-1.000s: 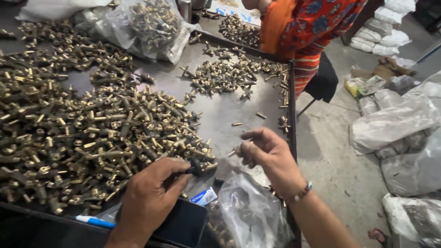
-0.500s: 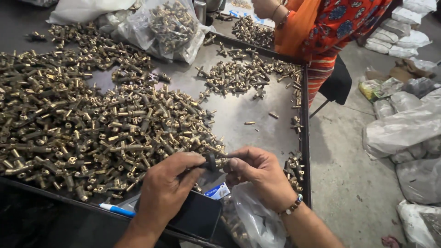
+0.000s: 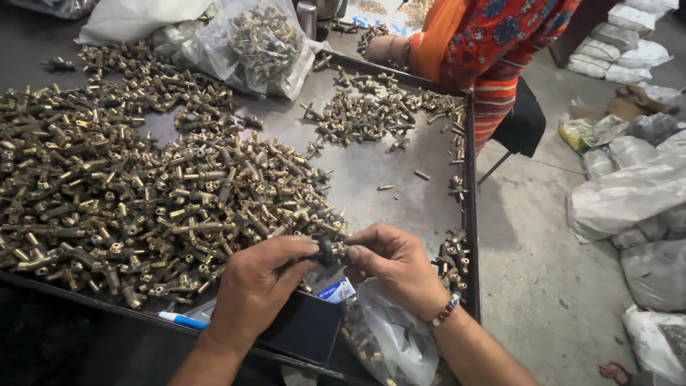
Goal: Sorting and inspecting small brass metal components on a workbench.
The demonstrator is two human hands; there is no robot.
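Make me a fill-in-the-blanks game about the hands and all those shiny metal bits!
1. The left hand and right hand pinch one small black ____ between them.
2. The big pile of brass fittings lies to the ____ of both hands.
3. The right wrist wears a beaded ____.

Missing words: knob; left; bracelet

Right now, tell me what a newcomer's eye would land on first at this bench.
First, the huge heap of brass fittings covering the left of the dark metal tray. Next, the left hand and right hand meeting at the tray's near edge, pinching a small black knob and brass piece between them. Then the person in an orange patterned garment at the far right corner, beside a clear bag of fittings.
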